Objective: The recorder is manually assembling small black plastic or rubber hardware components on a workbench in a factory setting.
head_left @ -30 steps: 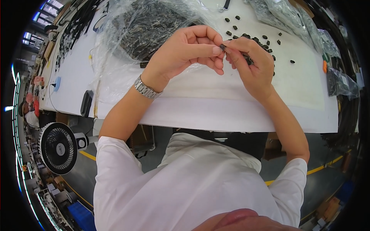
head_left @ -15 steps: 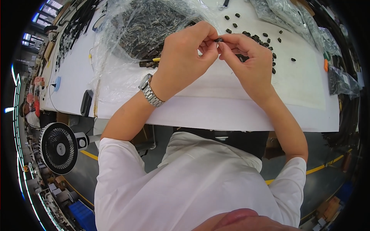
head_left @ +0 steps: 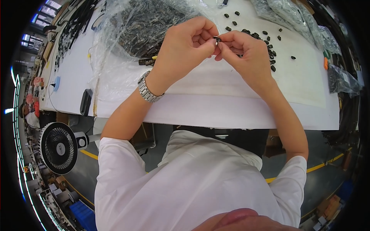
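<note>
Over the white table, my left hand [head_left: 189, 48] and my right hand [head_left: 246, 54] meet at their fingertips. Both pinch one small black part [head_left: 217, 39], mostly covered by fingers and too small to identify. A silver watch [head_left: 148, 90] circles my left wrist. Beyond and beside my right hand lie several loose small black pieces [head_left: 273, 68], some heaped, some scattered. A large clear plastic bag [head_left: 142, 27] full of dark parts lies beyond my left hand. Dark pieces with a yellow bit [head_left: 145, 61] poke out beside my left hand.
Clear bags [head_left: 293, 19] of parts line the far right. At the right edge lies an orange-handled tool [head_left: 325, 63]. Black cables or strips [head_left: 73, 30] spread over the far left. A black box-like object [head_left: 86, 102] sits near the left front edge, with a fan [head_left: 59, 148] below it.
My left hand has shifted slightly, its curled fingers now showing more. My fingertips still meet around the small black part. The loose pieces stay in place.
</note>
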`<state>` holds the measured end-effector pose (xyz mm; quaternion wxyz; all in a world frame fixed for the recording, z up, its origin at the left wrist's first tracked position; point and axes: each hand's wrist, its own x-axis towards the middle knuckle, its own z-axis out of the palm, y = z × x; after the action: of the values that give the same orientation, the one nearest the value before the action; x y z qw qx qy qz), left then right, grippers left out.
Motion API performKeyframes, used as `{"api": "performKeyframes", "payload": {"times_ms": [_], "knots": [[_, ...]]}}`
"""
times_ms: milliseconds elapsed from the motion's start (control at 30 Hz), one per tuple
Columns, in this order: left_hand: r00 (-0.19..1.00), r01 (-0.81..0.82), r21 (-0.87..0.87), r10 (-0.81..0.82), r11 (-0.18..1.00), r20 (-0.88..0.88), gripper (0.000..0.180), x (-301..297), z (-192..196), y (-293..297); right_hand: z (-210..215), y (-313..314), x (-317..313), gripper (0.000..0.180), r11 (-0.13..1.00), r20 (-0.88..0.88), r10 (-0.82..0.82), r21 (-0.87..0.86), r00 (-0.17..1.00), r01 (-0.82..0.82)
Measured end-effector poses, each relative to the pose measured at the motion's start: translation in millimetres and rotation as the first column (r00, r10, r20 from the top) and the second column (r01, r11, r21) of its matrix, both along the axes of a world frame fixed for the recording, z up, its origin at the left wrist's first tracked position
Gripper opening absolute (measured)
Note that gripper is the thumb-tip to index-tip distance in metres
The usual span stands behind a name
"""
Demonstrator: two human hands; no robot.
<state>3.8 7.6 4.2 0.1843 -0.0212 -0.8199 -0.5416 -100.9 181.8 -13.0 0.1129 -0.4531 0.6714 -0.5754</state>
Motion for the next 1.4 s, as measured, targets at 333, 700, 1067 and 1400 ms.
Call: {"api": "performKeyframes", "payload": {"times_ms": [333,700,1067,1400], "knots": [[0.960,-0.254,-0.367,0.188,0.895,-0.205,0.009,0,-6,10,-3,-2,4,0.017,0.995,-0.136,-0.101,0.006,0.986,0.103],[0.996,-0.089,-0.154,0.090,0.984,-0.001,0.009,2,8,-5,4,4,-26,0.019,0.978,0.172,0.199,0.019,0.965,-0.206],[0.987,0.023,0.222,-0.057,0.975,0.148,0.020,-3,3,-13,6,5,-22,0.023,0.972,0.314,0.230,-0.029,0.921,-0.233],[0.994,-0.091,0.021,0.092,0.996,-0.061,0.018,-4,-4,-2,-1,0,-10,0.022,0.980,0.323,0.177,-0.147,0.930,-0.136]]}}
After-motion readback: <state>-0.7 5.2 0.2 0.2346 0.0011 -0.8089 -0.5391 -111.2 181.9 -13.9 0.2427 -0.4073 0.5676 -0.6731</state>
